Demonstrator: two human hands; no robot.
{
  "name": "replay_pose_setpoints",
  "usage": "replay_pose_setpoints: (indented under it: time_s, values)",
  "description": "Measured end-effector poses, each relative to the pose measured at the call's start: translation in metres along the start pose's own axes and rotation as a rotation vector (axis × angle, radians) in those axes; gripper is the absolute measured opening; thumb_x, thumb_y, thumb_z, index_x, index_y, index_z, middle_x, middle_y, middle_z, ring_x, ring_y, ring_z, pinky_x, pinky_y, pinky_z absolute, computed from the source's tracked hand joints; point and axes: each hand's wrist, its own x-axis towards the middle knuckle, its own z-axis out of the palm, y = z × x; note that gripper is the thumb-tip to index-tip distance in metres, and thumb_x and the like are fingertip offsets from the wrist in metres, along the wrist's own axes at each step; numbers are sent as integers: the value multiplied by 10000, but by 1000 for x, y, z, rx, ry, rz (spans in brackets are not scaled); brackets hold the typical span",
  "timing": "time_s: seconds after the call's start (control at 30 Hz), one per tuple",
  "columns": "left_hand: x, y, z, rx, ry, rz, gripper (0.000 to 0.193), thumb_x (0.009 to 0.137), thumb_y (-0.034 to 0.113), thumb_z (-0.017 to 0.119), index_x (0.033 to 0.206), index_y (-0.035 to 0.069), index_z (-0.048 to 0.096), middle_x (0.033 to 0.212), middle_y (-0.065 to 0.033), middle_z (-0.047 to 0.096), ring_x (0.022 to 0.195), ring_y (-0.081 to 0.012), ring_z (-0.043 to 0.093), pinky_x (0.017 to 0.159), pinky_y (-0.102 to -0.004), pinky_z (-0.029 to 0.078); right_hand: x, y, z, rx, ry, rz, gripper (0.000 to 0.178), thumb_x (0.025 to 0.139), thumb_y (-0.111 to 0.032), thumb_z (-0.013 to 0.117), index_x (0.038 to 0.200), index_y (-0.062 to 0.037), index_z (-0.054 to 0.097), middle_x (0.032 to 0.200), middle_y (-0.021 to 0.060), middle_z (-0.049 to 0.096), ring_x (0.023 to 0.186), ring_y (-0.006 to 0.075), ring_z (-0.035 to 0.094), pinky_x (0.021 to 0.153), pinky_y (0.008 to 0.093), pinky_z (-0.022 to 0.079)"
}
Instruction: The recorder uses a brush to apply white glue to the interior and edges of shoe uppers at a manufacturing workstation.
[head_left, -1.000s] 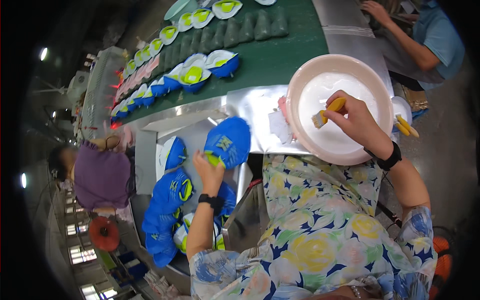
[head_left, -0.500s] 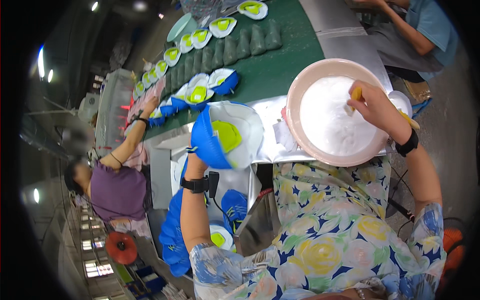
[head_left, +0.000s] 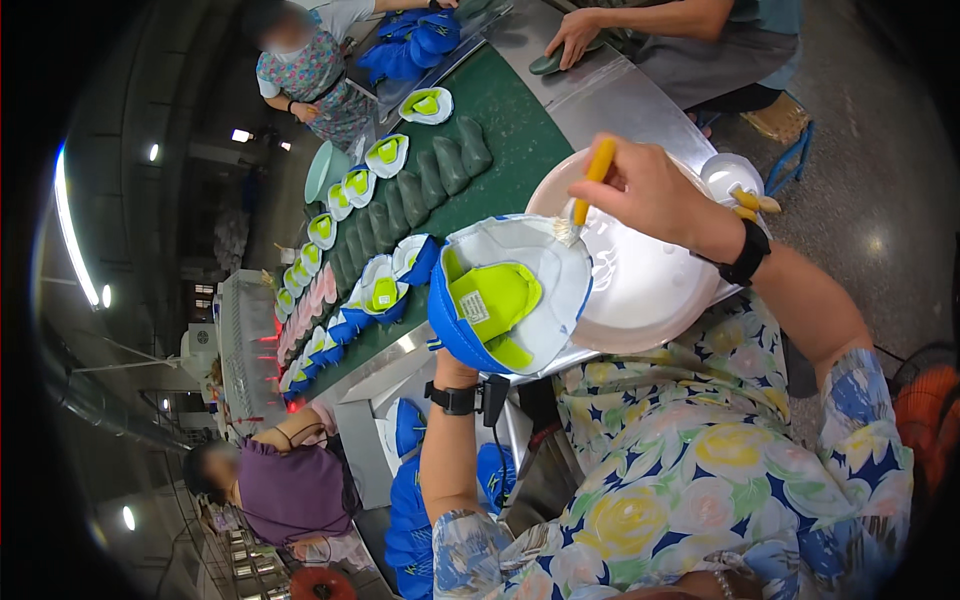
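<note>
My left hand (head_left: pixel 457 370) grips a blue shoe upper (head_left: pixel 515 300) from below, its fingers mostly hidden behind it. The upper's open side faces up, showing white lining and a lime-green piece with a small label. In my right hand (head_left: pixel 640 190) is a brush (head_left: pixel 597 175) with a yellow handle. Its pale bristles touch or nearly touch the lining's upper right edge. Below my right hand stands a wide pinkish basin (head_left: pixel 690 308) with white liquid inside, partly covered by the upper.
A green conveyor belt (head_left: pixel 505 120) carries rows of blue uppers (head_left: pixel 380 292) and dark shoe lasts (head_left: pixel 450 165). More uppers (head_left: pixel 405 510) are stacked by my left arm. A small white bowl (head_left: pixel 728 172) sits right of the basin. Co-workers stand left, at the back and far right.
The brush has come out of the basin and moved left to the upper's edge. My left hand has brought the upper right, over the basin's rim. The view has turned.
</note>
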Motion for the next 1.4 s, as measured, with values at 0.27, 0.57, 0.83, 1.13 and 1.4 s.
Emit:
replay_pose_setpoints:
  time_s: [0.27, 0.57, 0.83, 1.13, 1.4]
  values:
    - [32, -30, 29, -202, 218, 203, 475, 963, 99, 598, 1416, 42, 465, 1249, -90, 625, 1083, -203, 646, 933, -362, 555, -28, 7, 31, 259, 184, 376, 356, 884, -261, 719, 939, 70, 598, 761, 136, 677, 665, 184, 677, 596, 289, 529]
    - [21, -19, 25, -410, 427, 435, 465, 975, 111, 581, 1420, 40, 461, 1262, -92, 621, 1104, -206, 640, 948, -362, 547, -40, -8, 35, 424, 121, 469, 346, 895, -244, 717, 982, 66, 591, 809, 133, 684, 711, 172, 694, 622, 282, 539]
    - [1, -7, 32, -183, -11, -174, 502, 1004, 316, 545, 1413, 33, 478, 1308, -114, 609, 1139, -240, 638, 954, -386, 548, -36, -4, 16, 269, 135, -68, 224, 883, -138, 738, 1031, -24, 615, 893, 102, 698, 788, 184, 687, 702, 284, 523]
    - [-17, -19, 45, -227, -219, -221, 554, 980, 371, 571, 1417, 42, 485, 1337, -124, 594, 1171, -251, 618, 977, -405, 536, -31, -25, 44, 222, -25, -586, 253, 881, -189, 736, 1022, -53, 576, 986, 108, 648, 885, 301, 665, 741, 354, 534]
    - [-25, -25, 49, -122, -276, -56, 599, 956, 409, 592, 1423, 50, 485, 1356, -128, 582, 1212, -260, 593, 1011, -423, 515, -23, 11, 27, 41, -35, -46, 242, 869, -180, 717, 959, -13, 567, 732, 146, 638, 621, 281, 637, 602, 342, 499]
